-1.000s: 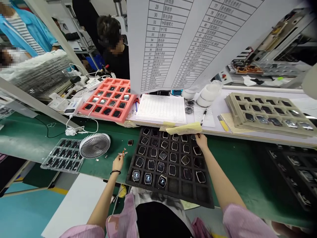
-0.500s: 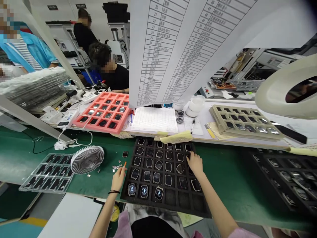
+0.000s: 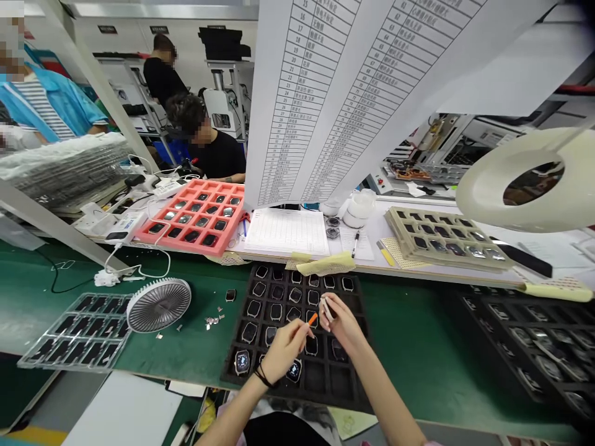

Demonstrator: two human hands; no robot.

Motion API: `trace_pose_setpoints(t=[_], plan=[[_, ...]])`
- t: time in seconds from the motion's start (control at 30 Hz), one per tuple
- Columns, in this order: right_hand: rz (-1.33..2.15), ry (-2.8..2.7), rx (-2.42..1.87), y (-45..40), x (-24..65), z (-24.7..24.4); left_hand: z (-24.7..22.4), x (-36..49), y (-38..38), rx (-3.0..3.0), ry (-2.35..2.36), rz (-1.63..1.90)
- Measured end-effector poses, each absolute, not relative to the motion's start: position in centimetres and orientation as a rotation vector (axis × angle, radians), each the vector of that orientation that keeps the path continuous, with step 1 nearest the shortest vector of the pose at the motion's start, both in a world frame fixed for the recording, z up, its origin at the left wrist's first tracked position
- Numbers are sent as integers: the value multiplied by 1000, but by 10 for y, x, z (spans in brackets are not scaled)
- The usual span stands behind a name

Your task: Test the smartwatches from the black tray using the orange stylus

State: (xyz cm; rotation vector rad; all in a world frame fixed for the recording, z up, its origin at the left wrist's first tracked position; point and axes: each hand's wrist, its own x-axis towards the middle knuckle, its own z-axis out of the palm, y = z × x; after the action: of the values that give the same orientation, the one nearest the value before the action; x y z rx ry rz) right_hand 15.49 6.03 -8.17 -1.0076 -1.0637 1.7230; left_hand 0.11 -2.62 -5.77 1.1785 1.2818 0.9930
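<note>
My left hand [image 3: 286, 348] is closed on a small orange tool [image 3: 313, 319], whose tip points up toward my right hand. In my right hand [image 3: 341, 322] a watch [image 3: 328, 310] is gripped, tilted on its edge above the tray. Below both hands lies a black foam tray [image 3: 304, 391] with rows of square watches in its pockets. A lit watch [image 3: 242, 361] sits in the front left pocket, and another lit watch [image 3: 294, 370] shows beside my left wrist. My hands cover part of the middle rows.
A small fan [image 3: 158, 305] and a clear tray of black parts [image 3: 77, 328] stand left. Small metal bits [image 3: 212, 321] and a loose watch [image 3: 230, 295] lie nearby. A pink tray [image 3: 223, 241] and beige tray [image 3: 395, 232] rest on the shelf; black trays [image 3: 502, 353] sit right.
My right hand has come from the tray's right side to its middle, now with a watch in it. My left hand has moved right with the orange tool, over the tray.
</note>
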Motion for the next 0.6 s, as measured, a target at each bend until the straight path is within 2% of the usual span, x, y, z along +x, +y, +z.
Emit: trace_pose_setpoints(t=[0.23, 0.6], plan=[[1881, -819, -813, 40, 122, -48, -37, 9, -23, 1131, 1263, 1013], [2110, -636, -681, 38, 120, -45, -35, 2, -21, 1050, 1165, 947]])
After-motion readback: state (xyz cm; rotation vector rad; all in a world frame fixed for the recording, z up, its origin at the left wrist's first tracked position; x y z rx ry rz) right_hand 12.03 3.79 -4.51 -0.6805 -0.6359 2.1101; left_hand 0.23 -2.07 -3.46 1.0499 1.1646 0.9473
